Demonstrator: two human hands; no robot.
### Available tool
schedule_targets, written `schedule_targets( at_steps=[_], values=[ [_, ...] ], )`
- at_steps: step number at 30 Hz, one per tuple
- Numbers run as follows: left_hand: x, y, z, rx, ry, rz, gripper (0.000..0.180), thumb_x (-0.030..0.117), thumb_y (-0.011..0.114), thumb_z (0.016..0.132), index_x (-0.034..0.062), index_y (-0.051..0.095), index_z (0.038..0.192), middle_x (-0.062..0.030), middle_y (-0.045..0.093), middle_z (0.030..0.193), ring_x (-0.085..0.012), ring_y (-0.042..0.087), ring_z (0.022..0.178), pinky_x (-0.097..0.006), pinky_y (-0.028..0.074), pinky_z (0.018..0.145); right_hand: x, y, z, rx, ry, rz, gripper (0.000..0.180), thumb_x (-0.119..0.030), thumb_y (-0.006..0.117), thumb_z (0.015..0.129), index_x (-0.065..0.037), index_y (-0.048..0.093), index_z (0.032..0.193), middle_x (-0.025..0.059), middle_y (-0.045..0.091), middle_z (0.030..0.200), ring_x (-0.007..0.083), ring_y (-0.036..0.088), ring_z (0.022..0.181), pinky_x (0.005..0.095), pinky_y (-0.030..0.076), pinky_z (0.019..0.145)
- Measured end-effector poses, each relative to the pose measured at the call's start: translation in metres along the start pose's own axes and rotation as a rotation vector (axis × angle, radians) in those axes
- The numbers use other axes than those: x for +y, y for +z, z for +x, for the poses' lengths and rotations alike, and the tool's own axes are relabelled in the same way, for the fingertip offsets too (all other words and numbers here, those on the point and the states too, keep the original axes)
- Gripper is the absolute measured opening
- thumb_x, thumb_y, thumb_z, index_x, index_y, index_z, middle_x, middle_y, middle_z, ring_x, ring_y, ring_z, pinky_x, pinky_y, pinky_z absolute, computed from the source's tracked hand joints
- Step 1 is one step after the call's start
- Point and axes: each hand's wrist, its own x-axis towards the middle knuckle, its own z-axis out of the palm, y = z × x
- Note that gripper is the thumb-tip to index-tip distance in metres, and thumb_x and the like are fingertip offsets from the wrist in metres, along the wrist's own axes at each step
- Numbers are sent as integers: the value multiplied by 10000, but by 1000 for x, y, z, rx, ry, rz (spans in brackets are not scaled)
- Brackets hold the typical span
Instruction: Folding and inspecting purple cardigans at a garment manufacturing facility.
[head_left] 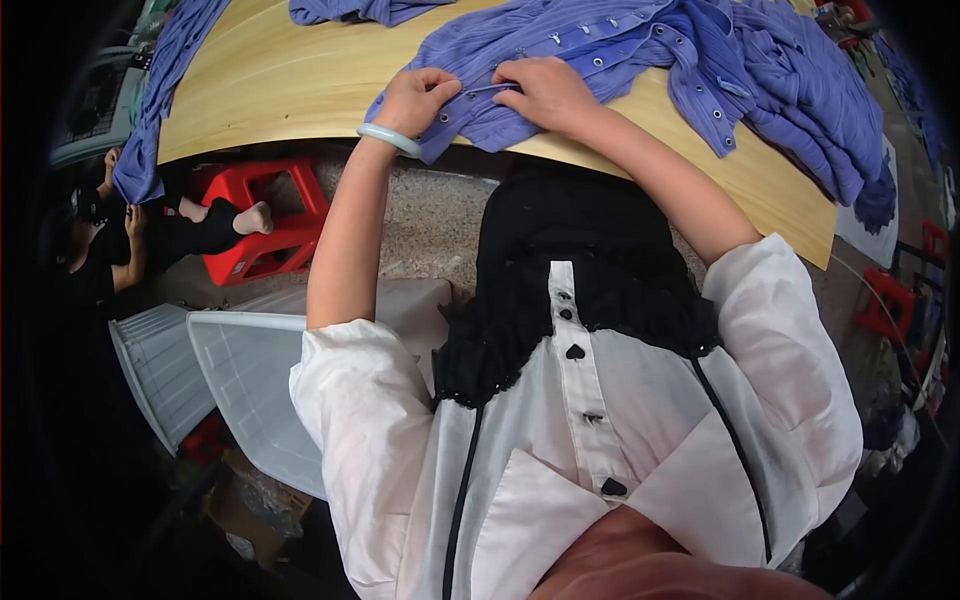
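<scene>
Two hands, fingers pinching thin strip (stretched between them), purple garment beneath.

Left hand and right hand grip a thin purple cord, stretched between them over a purple garment with metal eyelets; garment lies on wooden table; red stool and pale bin stand to the left

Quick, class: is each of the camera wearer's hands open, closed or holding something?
Left hand: closed, pinching a thin purple cord.
Right hand: closed on the same cord, over the purple fabric.
</scene>
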Motion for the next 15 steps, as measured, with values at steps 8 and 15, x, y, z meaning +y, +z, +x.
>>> schedule_targets(
  at_steps=[8,15],
  values=[
    [5,-3,7,-79,11,161,207,176,569,782,-16,597,855,5,573,713,-50,481,637,-193,402,585,15,-13,-5,-10,6,103,188,-236,567,716,-82,621,810,99,595,763,263,561,759,348,426,697],
    [34,20,21,-6,177,381,301,240,580,754,-16,583,911,-130,605,765,-161,560,685,-264,436,651,16,-9,-6,28,1,64,198,-245,553,724,-78,619,806,104,596,768,269,559,756,337,425,701]
  ],
)
